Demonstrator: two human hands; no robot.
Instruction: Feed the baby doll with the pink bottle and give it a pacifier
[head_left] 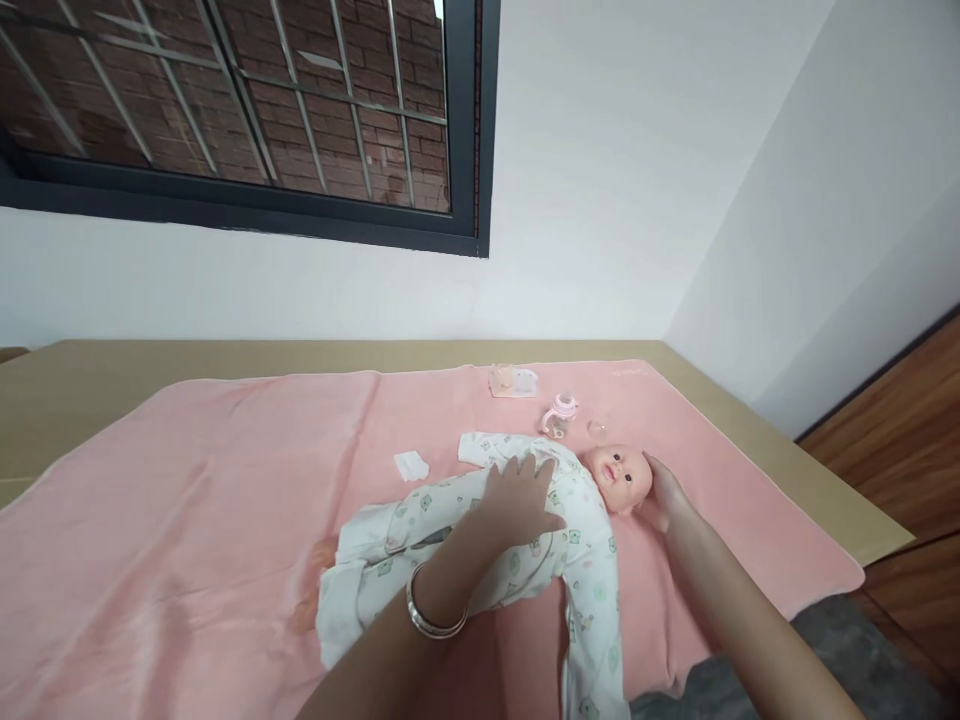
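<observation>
A baby doll (621, 476) lies on its back on a pink mat (247, 470), its head toward the right. It wears a white printed romper (589, 560) with long sleeves, and its feet stick out at the left. My left hand (521, 500), below a silver bangle (435, 610), rests flat on the doll's chest with its fingers spread. Against the top of the doll's head is my right hand (666, 492), cupped around it; part of its fingers are hidden behind the head.
Beyond the doll lie a small pink-and-clear bottle (559, 415), a clear cap (597, 429) and a clear packet (514, 381). A folded white cloth (412, 466) is beside the romper. The tan tabletop (420, 355) meets the wall under a barred window (300, 100).
</observation>
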